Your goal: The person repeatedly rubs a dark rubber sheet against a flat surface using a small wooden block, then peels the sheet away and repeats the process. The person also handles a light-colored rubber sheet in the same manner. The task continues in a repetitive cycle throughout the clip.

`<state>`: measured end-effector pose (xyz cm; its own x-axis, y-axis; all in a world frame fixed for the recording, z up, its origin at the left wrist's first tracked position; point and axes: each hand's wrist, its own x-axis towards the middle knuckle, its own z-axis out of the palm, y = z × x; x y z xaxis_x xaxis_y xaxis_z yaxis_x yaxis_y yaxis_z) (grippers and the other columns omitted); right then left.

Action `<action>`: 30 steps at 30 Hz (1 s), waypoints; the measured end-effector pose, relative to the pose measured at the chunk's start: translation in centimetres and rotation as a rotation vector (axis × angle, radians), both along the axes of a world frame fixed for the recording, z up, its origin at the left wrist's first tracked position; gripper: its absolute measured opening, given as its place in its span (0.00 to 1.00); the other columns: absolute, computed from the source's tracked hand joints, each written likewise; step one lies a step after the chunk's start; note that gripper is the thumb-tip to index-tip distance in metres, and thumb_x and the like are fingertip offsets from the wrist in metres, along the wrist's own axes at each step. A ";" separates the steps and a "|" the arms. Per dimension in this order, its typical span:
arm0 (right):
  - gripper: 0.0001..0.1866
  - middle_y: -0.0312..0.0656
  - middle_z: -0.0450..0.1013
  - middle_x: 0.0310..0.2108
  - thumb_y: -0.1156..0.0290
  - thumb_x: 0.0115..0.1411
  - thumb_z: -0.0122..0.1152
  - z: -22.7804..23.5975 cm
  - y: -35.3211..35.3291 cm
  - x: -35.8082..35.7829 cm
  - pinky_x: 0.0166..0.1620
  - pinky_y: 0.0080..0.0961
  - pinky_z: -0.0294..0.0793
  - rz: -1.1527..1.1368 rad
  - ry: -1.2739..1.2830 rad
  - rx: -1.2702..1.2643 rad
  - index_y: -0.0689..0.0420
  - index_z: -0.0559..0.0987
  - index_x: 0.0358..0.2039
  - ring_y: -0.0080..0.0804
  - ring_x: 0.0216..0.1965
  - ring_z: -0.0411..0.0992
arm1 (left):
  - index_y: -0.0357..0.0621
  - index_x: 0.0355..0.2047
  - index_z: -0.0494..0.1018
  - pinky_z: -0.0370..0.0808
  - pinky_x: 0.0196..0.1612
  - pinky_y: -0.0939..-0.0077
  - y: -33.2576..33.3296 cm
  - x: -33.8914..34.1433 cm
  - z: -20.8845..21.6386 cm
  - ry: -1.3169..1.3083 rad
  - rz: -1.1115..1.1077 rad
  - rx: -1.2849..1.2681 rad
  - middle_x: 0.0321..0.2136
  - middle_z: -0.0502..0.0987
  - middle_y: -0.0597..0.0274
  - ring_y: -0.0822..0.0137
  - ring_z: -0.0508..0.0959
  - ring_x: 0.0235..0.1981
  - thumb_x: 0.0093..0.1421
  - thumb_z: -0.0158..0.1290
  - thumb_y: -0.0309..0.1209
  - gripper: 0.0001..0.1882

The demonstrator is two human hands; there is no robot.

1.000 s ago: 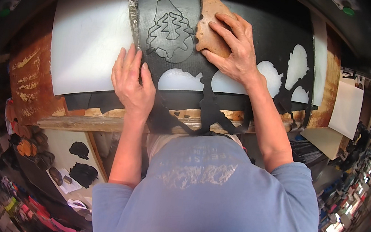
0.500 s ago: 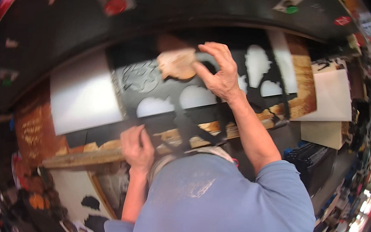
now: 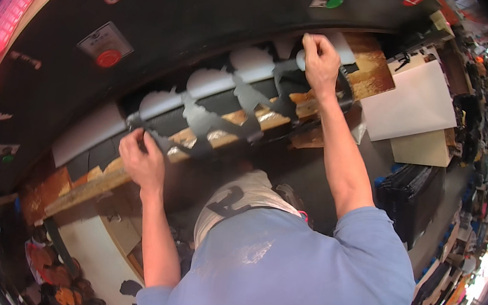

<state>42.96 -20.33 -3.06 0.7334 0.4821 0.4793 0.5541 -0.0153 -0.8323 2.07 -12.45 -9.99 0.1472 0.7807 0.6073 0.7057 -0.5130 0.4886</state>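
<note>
A dark, limp sheet with large rounded cut-outs stretches between my two hands over the front of the machine bed. My left hand pinches its near left end. My right hand is closed on its far right end. Strips of the sheet sag across the bed's front edge, and white board shows through the openings. The fingertips of both hands are partly hidden.
Above the bed is a black machine head with a red button and a green button. A worn wooden ledge runs along the front. White sheets lie at the right, beside a dark stack. A pale board lies at lower left.
The tan, irregular flat piece by my right hand is out of sight. My right hand has moved up and right, my left hand left and up; both have taken hold of the sheet, now lifted.
</note>
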 end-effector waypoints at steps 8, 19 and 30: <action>0.18 0.52 0.75 0.23 0.63 0.66 0.68 -6.1 -2.6 -3.4 0.32 0.39 0.73 0.112 -0.187 -0.301 0.63 0.79 0.25 0.48 0.23 0.75 | 0.41 0.49 0.77 0.79 0.43 0.59 0.1 1.5 0.4 0.023 0.135 -0.092 0.44 0.78 0.52 0.53 0.81 0.40 0.67 0.61 0.33 0.14; 0.19 0.50 0.76 0.19 0.56 0.66 0.68 -6.0 -3.2 -3.7 0.33 0.38 0.75 0.093 -0.106 -0.439 0.62 0.83 0.30 0.46 0.23 0.77 | 0.38 0.56 0.72 0.77 0.41 0.48 0.0 0.8 0.6 -0.015 0.143 -0.243 0.31 0.80 0.44 0.40 0.82 0.35 0.70 0.60 0.38 0.21; 0.12 0.32 0.71 0.21 0.67 0.66 0.72 -4.3 -2.8 -4.4 0.29 0.18 0.66 -0.053 0.064 -0.216 0.63 0.83 0.31 0.16 0.23 0.66 | 0.39 0.55 0.75 0.76 0.36 0.65 -0.3 1.0 1.0 -0.219 0.188 -0.422 0.32 0.80 0.54 0.61 0.77 0.28 0.70 0.61 0.33 0.17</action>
<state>38.55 -23.15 -7.32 0.7860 0.5288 0.3203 0.4936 -0.2248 -0.8401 3.08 -12.77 -8.99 -0.1148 0.9655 0.2338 0.6248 -0.1128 0.7726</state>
